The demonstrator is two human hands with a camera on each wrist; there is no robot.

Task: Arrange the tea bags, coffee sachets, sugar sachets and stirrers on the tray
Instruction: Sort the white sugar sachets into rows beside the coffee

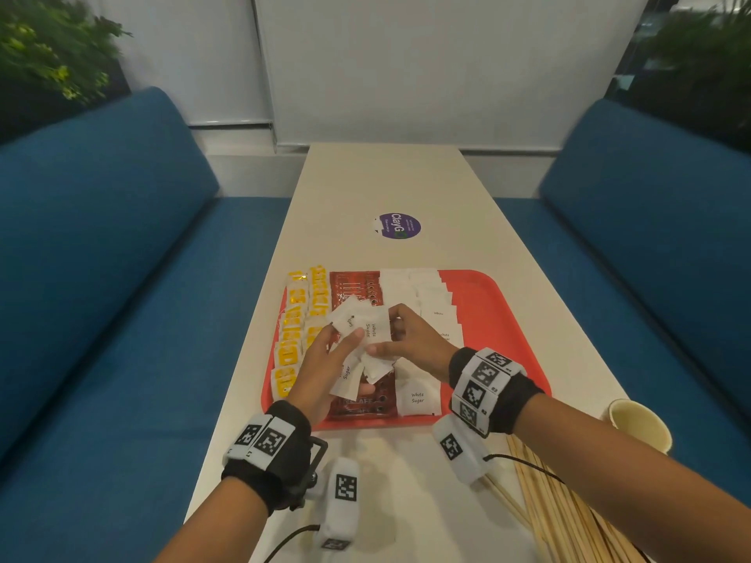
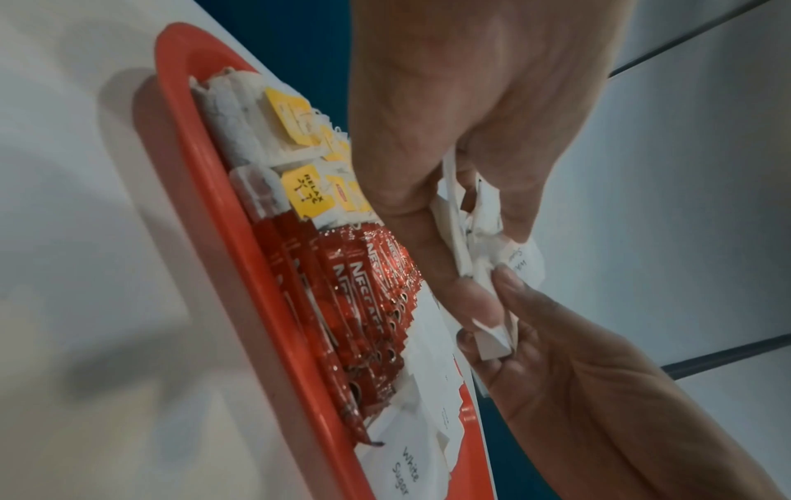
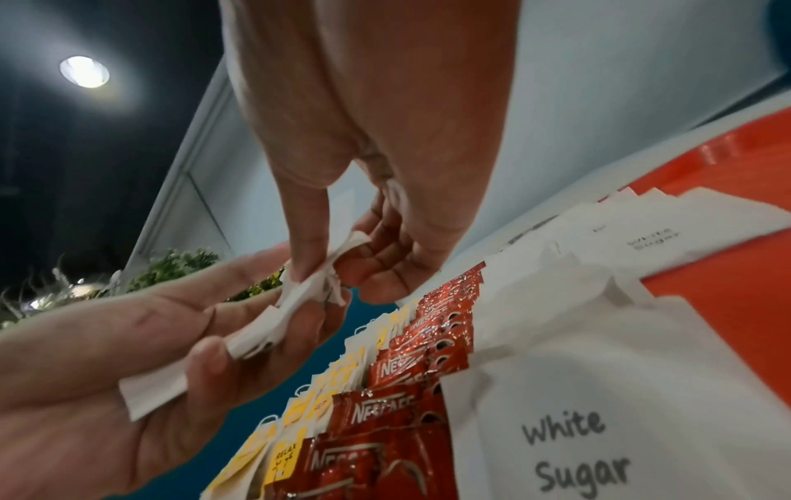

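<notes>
A red tray lies on the white table. It holds a left column of tea bags with yellow tags, red coffee sachets in the middle, and white sugar sachets to their right. Above the coffee sachets, my left hand and right hand together hold a bunch of sugar sachets. The left wrist view shows my left fingers curled round the bunch. In the right wrist view my right thumb and finger pinch one sachet. Wooden stirrers lie on the table at near right.
A paper cup stands at the table's right edge beside the stirrers. A purple round sticker sits beyond the tray. Blue sofas flank the table on both sides. The tray's right part is bare red.
</notes>
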